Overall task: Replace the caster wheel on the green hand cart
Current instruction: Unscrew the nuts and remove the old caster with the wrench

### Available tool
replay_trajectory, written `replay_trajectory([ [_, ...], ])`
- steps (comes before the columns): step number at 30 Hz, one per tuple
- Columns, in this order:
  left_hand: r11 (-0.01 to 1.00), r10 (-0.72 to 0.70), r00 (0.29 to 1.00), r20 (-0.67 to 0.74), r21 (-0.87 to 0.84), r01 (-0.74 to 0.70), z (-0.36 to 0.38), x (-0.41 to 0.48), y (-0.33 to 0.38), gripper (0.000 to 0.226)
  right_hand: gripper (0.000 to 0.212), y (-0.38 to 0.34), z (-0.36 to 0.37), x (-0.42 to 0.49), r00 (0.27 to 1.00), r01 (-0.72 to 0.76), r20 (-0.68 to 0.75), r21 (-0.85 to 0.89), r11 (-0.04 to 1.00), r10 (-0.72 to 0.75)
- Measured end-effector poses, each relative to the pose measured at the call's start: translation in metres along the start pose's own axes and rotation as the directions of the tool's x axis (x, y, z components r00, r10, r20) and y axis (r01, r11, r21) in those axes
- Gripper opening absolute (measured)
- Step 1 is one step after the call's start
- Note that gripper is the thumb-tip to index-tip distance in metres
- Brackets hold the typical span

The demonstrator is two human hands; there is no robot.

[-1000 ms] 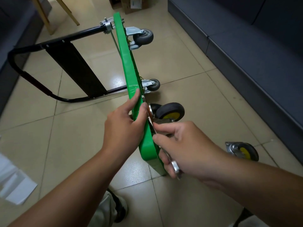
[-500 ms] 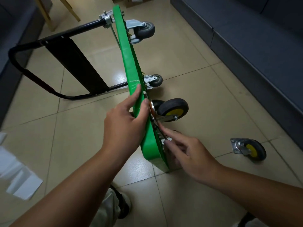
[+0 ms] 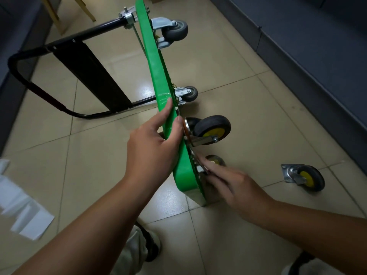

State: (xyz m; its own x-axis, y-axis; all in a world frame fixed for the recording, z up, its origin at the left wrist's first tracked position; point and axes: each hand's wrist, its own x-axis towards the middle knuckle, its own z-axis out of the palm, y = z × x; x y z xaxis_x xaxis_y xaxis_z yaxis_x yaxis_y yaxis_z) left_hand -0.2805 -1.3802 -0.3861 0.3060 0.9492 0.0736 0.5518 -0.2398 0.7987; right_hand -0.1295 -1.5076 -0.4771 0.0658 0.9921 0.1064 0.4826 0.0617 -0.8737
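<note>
Head view, and the green cart (image 3: pixel 156 76) is standing on its long edge on the tiled floor (image 3: pixel 238 96). Its black handle (image 3: pixel 89 33) is folded out to my left and its underside faces right. My left hand (image 3: pixel 153 147) is clamped over the top edge, fingers (image 3: pixel 166 110) draped across the green rim right beside the yellow-hubbed caster (image 3: pixel 212 130). That caster's plate (image 3: pixel 186 128) sits against the deck.

My right hand (image 3: pixel 236 183) is down at the near corner, tips reaching in against the underside just below that caster. It's smeared with motion, so I can't tell whether it's pinching anything or just feeling for the hardware. A second yellow wheel (image 3: pixel 215 160) peeks out behind it. The loose caster (image 3: pixel 303 177) lies on its side on the floor, well off to my right.

I'd say I'm working on the fasteners at this corner. The thing to get right is the brace, so I bear straight down through the left hand and the cart can't rock or tip. On the right side I want to seat squarely on the bolt before turning, since a slip here scrapes knuckles on the bracket. Any small parts should stay off the floor, because they roll.
</note>
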Motion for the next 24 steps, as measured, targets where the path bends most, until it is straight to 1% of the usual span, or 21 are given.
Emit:
replay_trajectory([
  [1,1.0,0.004,1.0,-0.006,0.011,-0.004,0.0,0.0,0.002,0.044,0.058,-0.007,-0.011,-0.01,0.995,-0.09,0.044,0.03,0.996,0.088],
  [2,1.0,0.01,1.0,-0.012,0.02,-0.01,0.001,0.0,0.003,0.044,0.056,-0.017,-0.02,-0.018,0.98,-0.194,0.066,0.102,0.976,0.188],
  [3,0.999,0.016,1.0,-0.017,0.031,-0.015,0.001,0.0,0.004,0.044,0.052,-0.029,-0.028,-0.022,0.957,-0.289,0.067,0.216,0.933,0.281],
  [5,0.998,0.023,0.999,-0.027,0.051,-0.022,0.001,0.001,0.004,0.044,0.04,-0.053,-0.036,-0.019,0.899,-0.416,0.076,0.453,0.789,0.431],
  [6,0.998,0.023,0.999,-0.024,0.053,-0.021,0.001,0.001,0.004,0.044,0.034,-0.066,-0.039,-0.013,0.866,-0.462,0.1,0.533,0.708,0.49],
  [8,0.998,0.017,1.0,-0.021,0.057,-0.016,0.0,0.001,0.004,0.043,0.018,-0.087,-0.043,-0.001,0.819,-0.516,0.168,0.635,0.575,0.548],
  [10,0.997,0.023,0.999,-0.029,0.074,-0.021,0.0,0.001,0.002,0.042,0.011,-0.103,-0.045,0.009,0.806,-0.531,0.227,0.687,0.496,0.547],
  [13,0.994,0.041,0.999,-0.035,0.105,-0.037,0.0,0.003,0.0,0.042,0.016,-0.113,-0.044,0.02,0.803,-0.546,0.252,0.676,0.495,0.541],
  [21,0.994,0.041,0.998,-0.055,0.107,-0.035,-0.001,0.001,0.002,0.042,0.02,-0.124,-0.05,0.041,0.779,-0.585,0.272,0.64,0.499,0.564],
  [24,0.993,0.031,0.998,-0.063,0.112,-0.024,0.0,0.0,0.005,0.042,0.013,-0.129,-0.053,0.056,0.765,-0.613,0.31,0.619,0.49,0.565],
])
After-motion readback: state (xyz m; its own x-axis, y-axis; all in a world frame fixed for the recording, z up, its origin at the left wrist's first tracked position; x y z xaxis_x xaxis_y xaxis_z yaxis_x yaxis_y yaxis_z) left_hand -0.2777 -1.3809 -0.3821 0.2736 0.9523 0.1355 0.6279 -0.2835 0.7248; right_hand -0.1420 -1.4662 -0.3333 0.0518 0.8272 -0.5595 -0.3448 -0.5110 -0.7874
